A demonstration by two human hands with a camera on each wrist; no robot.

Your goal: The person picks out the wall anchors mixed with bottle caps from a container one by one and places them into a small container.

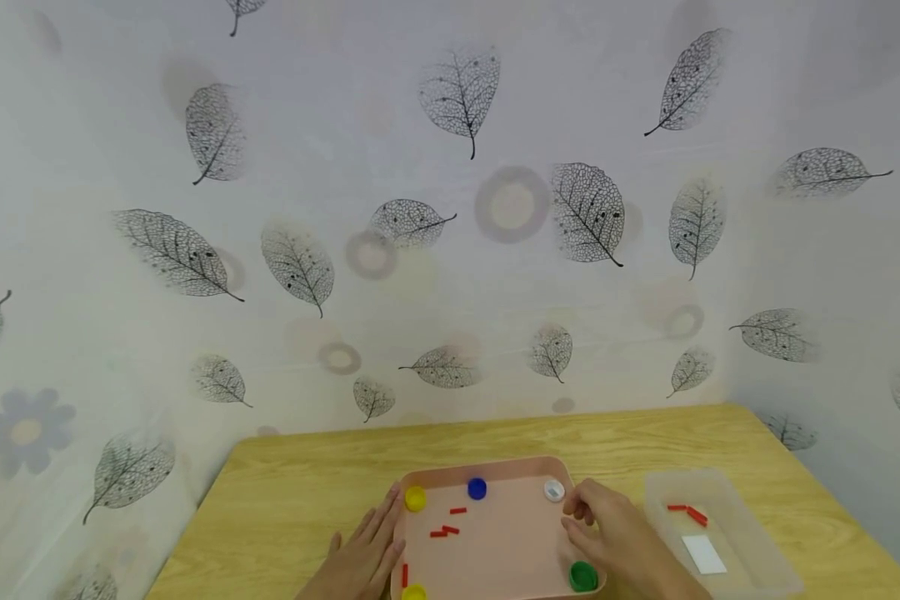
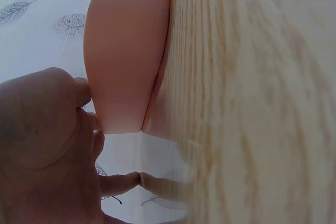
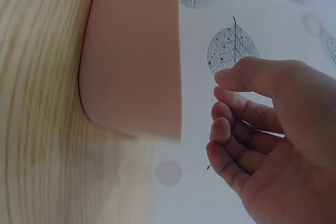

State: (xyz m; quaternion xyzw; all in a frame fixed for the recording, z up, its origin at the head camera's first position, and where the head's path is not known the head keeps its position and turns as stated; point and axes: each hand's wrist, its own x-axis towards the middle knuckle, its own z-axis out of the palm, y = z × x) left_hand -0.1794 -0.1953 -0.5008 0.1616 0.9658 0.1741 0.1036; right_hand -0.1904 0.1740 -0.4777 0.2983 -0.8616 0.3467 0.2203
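Observation:
A pink tray stands on the wooden table, and my left hand rests along its left rim with straight fingers. Over the right rim is my right hand, its fingers loosely curled. In the right wrist view, no object shows between that hand's thumb and fingers. Inside the tray are two yellow caps at the left, a blue cap at the back, a white cap back right and a green cap front right. Several short red sticks lie in its left half.
Right of the tray stands a translucent plastic box with a few red sticks and a white rectangular piece inside. A wall covering with a leaf print rises behind the table.

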